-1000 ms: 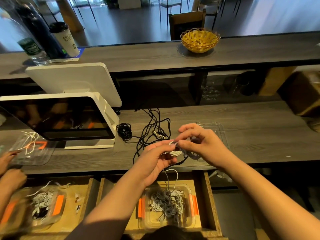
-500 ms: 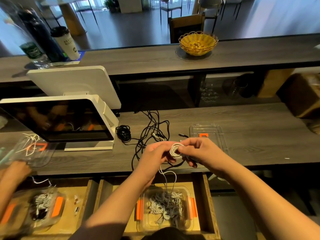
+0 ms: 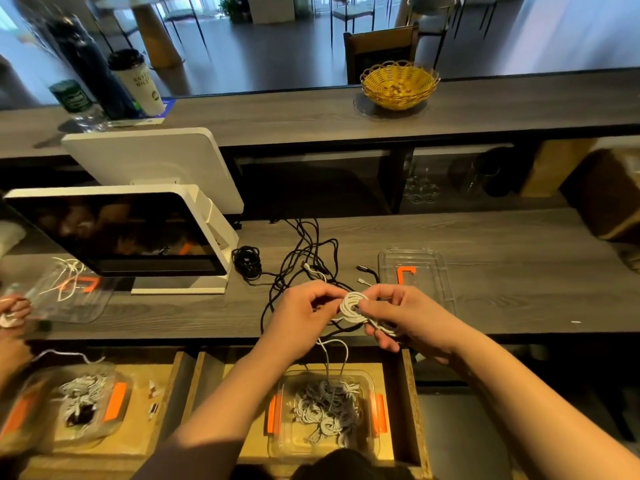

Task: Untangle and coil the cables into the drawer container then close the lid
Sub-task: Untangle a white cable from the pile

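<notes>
A white cable wound into a small coil [image 3: 352,305] sits between my two hands above the counter's front edge. My left hand [image 3: 304,311] grips the coil's left side and my right hand [image 3: 405,317] pinches its right side, with fingers curled round a strand. The cable's loose tail [image 3: 332,358] hangs down into the clear drawer container [image 3: 367,445] with orange clips, which holds several coiled white and grey cables. The container's clear lid [image 3: 415,265] lies on the counter beyond my right hand. Tangled black cables [image 3: 304,251] lie on the counter behind my hands.
A white point-of-sale screen [image 3: 117,233] stands at the left. Another person's hands [image 3: 14,313] work at the far left by a second lid [image 3: 72,296] and container [image 3: 83,403] in a neighbouring drawer. A yellow basket [image 3: 398,84], cup and bottles stand on the upper shelf.
The white cable has been wound from loose loops into a tight round coil between my hands. My hands dropped slightly toward the counter edge, uncovering the lid.
</notes>
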`<state>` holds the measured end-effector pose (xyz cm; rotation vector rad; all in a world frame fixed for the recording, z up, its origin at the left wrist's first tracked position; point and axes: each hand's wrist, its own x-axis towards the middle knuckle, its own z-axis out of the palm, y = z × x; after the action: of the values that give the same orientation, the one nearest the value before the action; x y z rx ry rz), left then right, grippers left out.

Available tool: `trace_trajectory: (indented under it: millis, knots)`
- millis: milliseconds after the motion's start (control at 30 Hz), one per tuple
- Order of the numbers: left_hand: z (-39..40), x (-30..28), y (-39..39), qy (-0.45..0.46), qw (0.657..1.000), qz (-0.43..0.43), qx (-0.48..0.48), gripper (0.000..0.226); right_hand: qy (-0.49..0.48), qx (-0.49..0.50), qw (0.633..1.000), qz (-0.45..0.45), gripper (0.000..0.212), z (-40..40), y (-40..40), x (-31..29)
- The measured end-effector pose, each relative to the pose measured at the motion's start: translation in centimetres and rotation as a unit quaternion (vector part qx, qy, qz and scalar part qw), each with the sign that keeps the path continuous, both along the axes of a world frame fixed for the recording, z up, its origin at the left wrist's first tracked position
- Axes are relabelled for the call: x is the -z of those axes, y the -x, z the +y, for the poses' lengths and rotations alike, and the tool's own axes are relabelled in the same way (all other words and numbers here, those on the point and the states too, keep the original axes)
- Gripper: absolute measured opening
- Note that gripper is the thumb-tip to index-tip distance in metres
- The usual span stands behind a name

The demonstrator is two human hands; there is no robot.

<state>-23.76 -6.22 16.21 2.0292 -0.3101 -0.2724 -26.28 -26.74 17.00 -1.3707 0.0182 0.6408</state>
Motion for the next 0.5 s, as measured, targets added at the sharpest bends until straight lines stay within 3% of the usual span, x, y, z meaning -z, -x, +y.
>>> trace_trajectory:
  millis: [267,500]
  knots:
    - [1.4,1.3,-0.4,-0.065,0.991,-0.097,-0.063,0.019,0.012,-0.041,0.999,-0.022,0.016,0.9,-0.2,1.2]
    - [2.5,3.8,1.5,-0.013,0.987,-0.065,-0.146,0.013,0.010,-0.017,0.999,-0.033,0.020,2.5,0.0,3.5]
